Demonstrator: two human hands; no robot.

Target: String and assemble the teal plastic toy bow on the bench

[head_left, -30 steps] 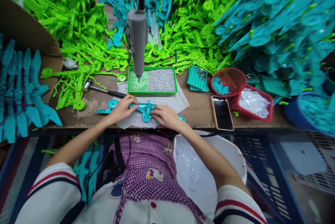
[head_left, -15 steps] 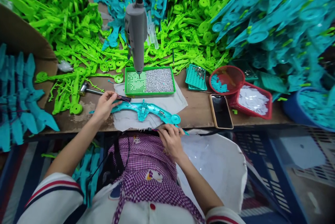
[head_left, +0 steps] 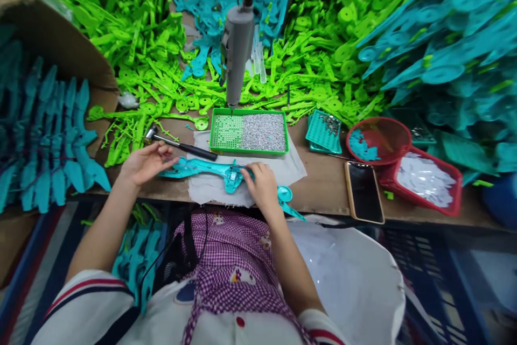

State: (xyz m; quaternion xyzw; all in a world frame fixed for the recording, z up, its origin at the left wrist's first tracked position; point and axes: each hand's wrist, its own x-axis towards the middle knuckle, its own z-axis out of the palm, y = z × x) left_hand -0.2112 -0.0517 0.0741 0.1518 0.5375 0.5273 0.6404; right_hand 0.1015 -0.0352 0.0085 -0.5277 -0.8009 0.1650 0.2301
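A long teal plastic piece (head_left: 196,167) with a bulky middle part lies across a pale cloth (head_left: 210,190) at the table's front edge. My left hand (head_left: 147,162) is at its left end, palm partly up, fingers apart and curved, with nothing visible in them. My right hand (head_left: 260,183) reaches over the piece just right of its middle part, its fingertips together at a spot on the piece; anything small between them is hidden. The piece's round right end (head_left: 285,193) sticks out beyond this hand.
A grey electric screwdriver (head_left: 238,54) hangs over a green tray (head_left: 249,152) of small metal pieces. Nearby are a hammer (head_left: 197,151), teal trays (head_left: 321,138), a phone (head_left: 364,192) and red baskets (head_left: 456,194). Green parts (head_left: 153,60) are heaped behind.
My right hand has moved from the piece's right end toward its middle. My left hand has opened and turned palm up. The view has shifted, so the table's contents appear further right.
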